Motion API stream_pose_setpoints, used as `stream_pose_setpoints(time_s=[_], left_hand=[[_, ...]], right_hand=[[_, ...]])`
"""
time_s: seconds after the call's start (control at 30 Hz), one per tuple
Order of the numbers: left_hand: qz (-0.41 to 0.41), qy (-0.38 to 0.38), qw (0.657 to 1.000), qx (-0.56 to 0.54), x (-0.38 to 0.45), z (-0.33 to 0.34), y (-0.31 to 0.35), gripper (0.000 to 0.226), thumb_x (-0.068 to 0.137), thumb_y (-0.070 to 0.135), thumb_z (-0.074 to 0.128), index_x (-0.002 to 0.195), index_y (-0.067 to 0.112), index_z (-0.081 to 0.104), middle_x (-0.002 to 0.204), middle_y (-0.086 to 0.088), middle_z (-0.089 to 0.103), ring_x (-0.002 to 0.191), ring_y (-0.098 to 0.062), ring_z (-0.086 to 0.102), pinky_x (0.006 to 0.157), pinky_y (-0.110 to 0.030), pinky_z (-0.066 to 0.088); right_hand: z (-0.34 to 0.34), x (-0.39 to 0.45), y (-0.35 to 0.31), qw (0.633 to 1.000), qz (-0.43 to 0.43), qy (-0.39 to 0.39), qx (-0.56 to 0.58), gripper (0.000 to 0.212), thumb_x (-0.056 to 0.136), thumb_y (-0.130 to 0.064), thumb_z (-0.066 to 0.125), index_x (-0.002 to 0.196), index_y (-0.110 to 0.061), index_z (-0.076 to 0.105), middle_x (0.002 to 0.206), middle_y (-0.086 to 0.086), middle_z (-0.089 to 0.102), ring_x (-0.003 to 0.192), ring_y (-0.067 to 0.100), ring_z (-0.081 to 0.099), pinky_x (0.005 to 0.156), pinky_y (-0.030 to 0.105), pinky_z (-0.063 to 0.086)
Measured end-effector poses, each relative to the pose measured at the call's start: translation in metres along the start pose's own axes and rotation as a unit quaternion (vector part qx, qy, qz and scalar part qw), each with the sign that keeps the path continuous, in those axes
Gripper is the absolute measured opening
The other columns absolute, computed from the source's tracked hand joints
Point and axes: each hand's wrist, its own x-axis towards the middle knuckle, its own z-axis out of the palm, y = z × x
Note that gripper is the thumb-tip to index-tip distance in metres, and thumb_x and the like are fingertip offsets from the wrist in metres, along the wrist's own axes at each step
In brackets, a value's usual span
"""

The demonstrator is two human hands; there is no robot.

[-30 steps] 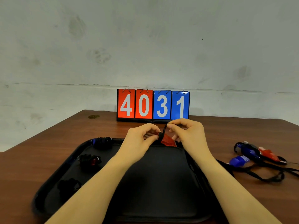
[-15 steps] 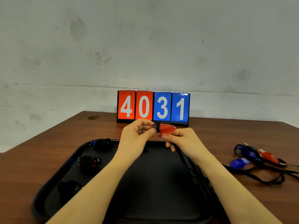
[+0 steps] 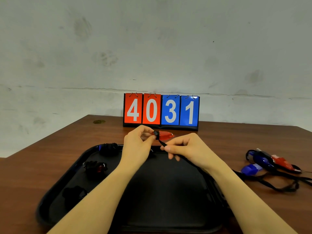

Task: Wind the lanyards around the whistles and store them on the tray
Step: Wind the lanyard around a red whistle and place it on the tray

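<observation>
I'm seeing a brown bench [image 3: 42, 166] carrying a black tray [image 3: 168, 191], with a scoreboard [image 3: 161, 111] standing at the far edge. Three wound whistles [image 3: 94, 167] are lying along the tray's left side. Loose whistles [image 3: 270, 162] are sitting tangled on the bench right of the tray. My left hand [image 3: 137, 144] is pinching the red whistle [image 3: 164, 135] above the tray's far rim. My right hand [image 3: 189, 149] is pinching its black lanyard [image 3: 163, 143], fingers curled, cord trailing down under the wrist.
</observation>
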Motion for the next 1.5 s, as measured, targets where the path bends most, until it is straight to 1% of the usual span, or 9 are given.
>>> stream_pose_setpoints(time_s=[0.1, 0.23, 0.37, 0.5, 0.77, 0.93, 1.17, 1.3, 1.5], left_hand=[[0.001, 0.001, 1.000, 0.019, 0.001, 0.001, -0.004, 0.013, 0.086, 0.013, 0.062, 0.092, 0.024, 0.060, 0.087, 0.011, 0.063, 0.084, -0.004, 0.061, 0.059, -0.007, 0.041], [0.015, -0.006, 0.999, 0.049, 0.001, 0.003, -0.005, 0.013, 0.087, 0.014, 0.061, 0.094, 0.024, 0.060, 0.088, 0.008, 0.064, 0.084, -0.006, 0.060, 0.064, -0.008, 0.041], [0.031, -0.016, 0.998, 0.059, 0.000, 0.003, -0.005, 0.013, 0.088, 0.014, 0.059, 0.096, 0.025, 0.059, 0.088, 0.007, 0.065, 0.082, -0.006, 0.062, 0.069, -0.012, 0.046], [0.058, -0.040, 0.995, 0.067, -0.002, 0.002, -0.003, 0.016, 0.088, 0.014, 0.058, 0.100, 0.024, 0.060, 0.086, 0.013, 0.062, 0.080, -0.003, 0.060, 0.076, -0.019, 0.050], [0.099, -0.107, 0.988, 0.058, -0.006, -0.001, 0.005, 0.021, 0.088, 0.011, 0.058, 0.098, 0.029, 0.057, 0.083, 0.021, 0.057, 0.079, 0.020, 0.053, 0.069, 0.001, 0.041], [0.089, -0.128, 0.988, 0.004, -0.008, -0.002, 0.010, 0.021, 0.087, 0.008, 0.060, 0.095, 0.027, 0.060, 0.084, 0.016, 0.062, 0.079, 0.010, 0.058, 0.073, -0.003, 0.045], [0.067, -0.125, 0.987, -0.081, -0.008, -0.003, 0.015, 0.021, 0.084, 0.006, 0.062, 0.092, 0.025, 0.062, 0.085, 0.008, 0.067, 0.072, -0.004, 0.065, 0.073, -0.012, 0.051], [0.033, -0.088, 0.983, -0.158, -0.006, -0.003, 0.017, 0.019, 0.084, 0.004, 0.061, 0.093, 0.020, 0.063, 0.084, 0.004, 0.068, 0.067, -0.007, 0.064, 0.070, -0.015, 0.053], [0.001, -0.038, 0.978, -0.203, -0.004, -0.003, 0.014, 0.013, 0.085, 0.005, 0.060, 0.093, 0.016, 0.060, 0.077, 0.001, 0.065, 0.061, -0.004, 0.062, 0.063, -0.012, 0.052]], right_hand=[[0.000, 0.001, 0.002, 0.998, -0.023, 0.048, -0.027, 0.010, 0.086, -0.018, 0.062, 0.088, -0.016, 0.073, 0.074, 0.002, 0.068, 0.070, 0.010, 0.061, 0.068, 0.018, 0.050], [0.004, 0.005, 0.010, 0.944, -0.115, 0.157, -0.267, 0.014, 0.090, -0.022, 0.056, 0.099, -0.019, 0.065, 0.097, -0.010, 0.059, 0.094, 0.004, 0.055, 0.083, 0.017, 0.045], [0.006, 0.005, 0.015, 0.921, -0.141, 0.186, -0.312, 0.019, 0.094, -0.024, 0.049, 0.108, -0.018, 0.060, 0.103, -0.008, 0.059, 0.097, 0.002, 0.053, 0.082, 0.020, 0.049], [0.007, 0.006, 0.018, 0.928, -0.127, 0.217, -0.276, 0.019, 0.094, -0.023, 0.050, 0.109, -0.018, 0.060, 0.100, -0.007, 0.062, 0.097, 0.005, 0.056, 0.079, 0.024, 0.053], [0.003, 0.007, 0.018, 0.944, -0.087, 0.260, -0.182, 0.015, 0.088, -0.021, 0.059, 0.101, -0.020, 0.068, 0.092, -0.010, 0.066, 0.093, 0.005, 0.061, 0.080, 0.024, 0.053], [-0.001, 0.007, 0.013, 0.958, -0.050, 0.279, -0.045, 0.008, 0.083, -0.017, 0.066, 0.084, -0.023, 0.072, 0.075, -0.011, 0.069, 0.076, 0.003, 0.065, 0.068, 0.017, 0.053], [-0.005, 0.006, 0.009, 0.971, -0.005, 0.235, 0.038, 0.012, 0.084, -0.019, 0.064, 0.078, -0.027, 0.070, 0.073, -0.007, 0.068, 0.065, 0.003, 0.060, 0.059, 0.016, 0.052], [-0.002, 0.006, 0.006, 0.986, -0.016, 0.164, -0.012, 0.023, 0.090, -0.016, 0.056, 0.072, -0.026, 0.066, 0.047, -0.013, 0.054, 0.044, 0.000, 0.044, 0.049, 0.008, 0.037], [0.006, 0.006, 0.006, 0.990, -0.047, 0.111, -0.076, 0.018, 0.091, -0.023, 0.055, 0.081, -0.023, 0.070, 0.061, -0.013, 0.059, 0.062, -0.003, 0.055, 0.064, 0.010, 0.039]])
